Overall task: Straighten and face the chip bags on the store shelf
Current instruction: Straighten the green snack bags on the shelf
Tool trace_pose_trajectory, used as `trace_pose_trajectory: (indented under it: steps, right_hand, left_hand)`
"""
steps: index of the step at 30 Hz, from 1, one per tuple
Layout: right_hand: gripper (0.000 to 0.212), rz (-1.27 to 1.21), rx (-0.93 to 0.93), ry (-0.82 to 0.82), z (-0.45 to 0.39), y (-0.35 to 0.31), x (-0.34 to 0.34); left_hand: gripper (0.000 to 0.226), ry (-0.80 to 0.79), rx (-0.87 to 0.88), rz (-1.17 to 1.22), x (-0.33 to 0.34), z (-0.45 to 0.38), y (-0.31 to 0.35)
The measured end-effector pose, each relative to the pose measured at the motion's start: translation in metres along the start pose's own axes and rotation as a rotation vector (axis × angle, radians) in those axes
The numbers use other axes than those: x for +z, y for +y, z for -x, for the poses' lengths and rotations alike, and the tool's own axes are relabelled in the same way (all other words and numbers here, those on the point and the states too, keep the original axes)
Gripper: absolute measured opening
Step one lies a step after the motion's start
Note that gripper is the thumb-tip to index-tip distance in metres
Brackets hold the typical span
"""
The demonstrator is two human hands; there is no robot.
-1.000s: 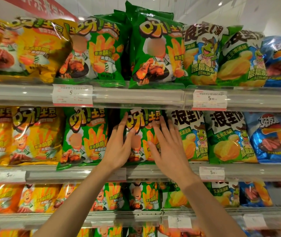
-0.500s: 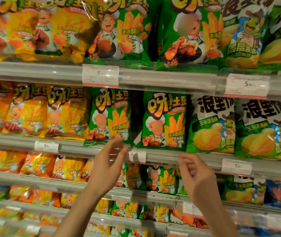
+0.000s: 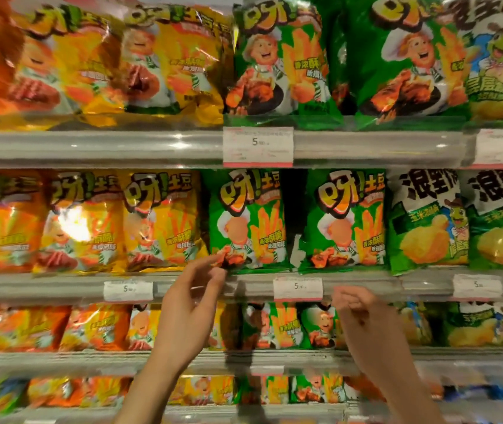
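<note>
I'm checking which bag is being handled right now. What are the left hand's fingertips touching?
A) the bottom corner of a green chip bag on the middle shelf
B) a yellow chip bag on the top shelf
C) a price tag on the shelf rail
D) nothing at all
A: the left hand reaches up so its fingertips meet the lower left corner of the green chip bag on the middle shelf.

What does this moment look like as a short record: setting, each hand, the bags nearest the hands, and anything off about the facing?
setting: store shelves of chip bags with price tags on the rails
left hand: raised, fingertips at the bottom corner of the left green bag; grip unclear
right hand: loosely curled, holding nothing, below the shelf rail
right green bag: upright, facing front
facing: dark gap between the two green bags
price tag: on the rail between the hands
</note>
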State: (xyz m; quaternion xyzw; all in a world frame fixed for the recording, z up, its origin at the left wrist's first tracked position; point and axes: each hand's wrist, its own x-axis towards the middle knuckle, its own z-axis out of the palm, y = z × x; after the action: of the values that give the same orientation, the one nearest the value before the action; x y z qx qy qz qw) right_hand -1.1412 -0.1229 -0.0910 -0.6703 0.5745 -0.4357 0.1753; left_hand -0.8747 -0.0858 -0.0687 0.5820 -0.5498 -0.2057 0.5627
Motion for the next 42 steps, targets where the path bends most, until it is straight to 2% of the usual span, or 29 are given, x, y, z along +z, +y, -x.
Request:
trace_pose_trajectory:
  steps: [5, 7, 8, 11, 14, 16, 20, 23, 26, 32, 34, 38, 42]
  right_hand:
    - [0.014, -0.041, -0.044, 0.040, -0.002, -0.035, 0.022]
    - [0.021, -0.061, -0.129, 0.096, -0.011, -0.047, 0.030]
    - [0.027, -0.098, -0.158, 0.099, -0.018, -0.053, 0.034]
    - [0.033, -0.275, -0.023, -0.007, -0.047, -0.075, 0.045]
    - [0.059, -0.236, -0.002, -0.047, -0.078, -0.095, 0.055]
    - [0.067, -0.264, 0.037, -0.062, -0.096, -0.106, 0.062]
    - [0.057, -0.405, 0.153, -0.069, -0.117, -0.118, 0.070]
    - [0.051, -0.418, 0.126, -0.054, -0.119, -0.119, 0.074]
    - [0.058, -0.421, 0.120, -0.022, -0.119, -0.116, 0.078]
    - [0.050, -0.456, 0.102, 0.012, -0.116, -0.115, 0.080]
    - [0.053, -0.449, 0.107, 0.003, -0.119, -0.113, 0.079]
    - [0.077, -0.408, 0.171, -0.109, -0.125, -0.108, 0.076]
    - [0.066, -0.397, 0.184, -0.145, -0.123, -0.109, 0.080]
  left_hand:
    - [0.022, 0.003, 0.042, 0.011, -0.020, -0.015, -0.002]
    - [0.026, 0.028, 0.063, 0.008, -0.020, -0.023, 0.004]
    - [0.031, 0.041, 0.079, -0.007, -0.019, -0.029, 0.007]
    - [0.055, 0.042, 0.122, -0.042, -0.005, -0.050, 0.014]
    - [0.080, 0.044, 0.093, -0.086, 0.013, -0.072, 0.027]
    - [0.091, 0.047, 0.039, -0.040, 0.024, -0.087, 0.037]
    - [0.096, 0.116, -0.066, 0.022, 0.039, -0.116, 0.042]
    - [0.104, 0.151, -0.076, 0.022, 0.044, -0.125, 0.038]
    - [0.091, 0.171, -0.042, 0.069, 0.046, -0.124, 0.039]
    - [0.069, 0.213, 0.018, 0.175, 0.046, -0.121, 0.038]
    - [0.068, 0.203, 0.004, 0.164, 0.045, -0.123, 0.037]
    - [0.070, 0.085, -0.083, 0.129, 0.042, -0.124, 0.029]
    - [0.072, 0.050, -0.108, 0.059, 0.041, -0.128, 0.023]
